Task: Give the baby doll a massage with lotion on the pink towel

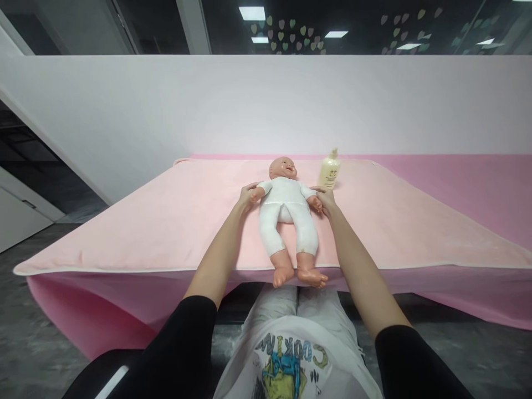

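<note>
A baby doll with a white cloth body lies on its back on a pale pink blanket. Its head points away from me, and its bare feet reach over the front edge. My left hand is closed around the doll's arm on the left, near its wrist. On the other side my right hand grips the opposite forearm, fingers over the top. Just beyond my right hand stands an upright pale yellow pump bottle. Some of my fingertips are hidden behind the doll's arms.
A pink cloth covers the table under the blanket and hangs down in front. Behind it rises a white wall with dark glass above. My legs are below the front edge, and a white door is at the far left.
</note>
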Motion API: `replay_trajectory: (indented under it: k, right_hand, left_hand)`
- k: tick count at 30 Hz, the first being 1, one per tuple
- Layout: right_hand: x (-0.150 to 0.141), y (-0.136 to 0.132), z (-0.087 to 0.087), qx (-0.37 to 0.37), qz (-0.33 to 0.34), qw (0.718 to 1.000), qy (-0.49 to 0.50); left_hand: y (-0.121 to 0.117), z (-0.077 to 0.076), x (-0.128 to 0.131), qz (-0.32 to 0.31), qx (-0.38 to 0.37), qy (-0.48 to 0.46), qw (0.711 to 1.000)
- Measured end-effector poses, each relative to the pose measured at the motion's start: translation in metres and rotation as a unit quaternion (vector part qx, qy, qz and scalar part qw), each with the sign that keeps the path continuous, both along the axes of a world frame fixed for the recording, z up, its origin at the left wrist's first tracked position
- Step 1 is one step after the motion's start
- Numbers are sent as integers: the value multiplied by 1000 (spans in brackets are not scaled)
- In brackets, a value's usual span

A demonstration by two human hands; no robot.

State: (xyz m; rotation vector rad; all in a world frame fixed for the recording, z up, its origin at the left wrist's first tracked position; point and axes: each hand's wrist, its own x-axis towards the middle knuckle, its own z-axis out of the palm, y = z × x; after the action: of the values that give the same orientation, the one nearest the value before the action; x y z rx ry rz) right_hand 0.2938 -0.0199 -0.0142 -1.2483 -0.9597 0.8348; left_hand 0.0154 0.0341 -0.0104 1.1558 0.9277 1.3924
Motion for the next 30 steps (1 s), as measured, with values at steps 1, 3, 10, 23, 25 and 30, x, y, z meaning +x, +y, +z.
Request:
replay_trajectory:
  k: [1, 3, 10, 23, 25, 30]
  right_hand:
    - [-1, -1, 1, 10, 23, 1000, 6]
    - [-2, -2, 3, 37, 78, 996, 22]
    - [-7, 4, 2, 57, 113, 990, -55]
    - [-1, 17, -8, 16, 30, 986, -165]
    - [-1, 17, -10, 31, 27, 986, -163]
    - [-3, 17, -14, 47, 9, 987, -154]
  left_hand:
    - [-2, 1, 1, -14, 5, 1, 1000]
    - [-5, 3, 2, -40, 17, 8, 999]
    - [0, 1, 10, 15, 14, 46, 999]
    - [10, -4, 14, 163, -4, 237, 958]
    - [8, -4, 13, 144, 3, 209, 967]
    - [-2, -2, 10, 49, 11, 70, 996]
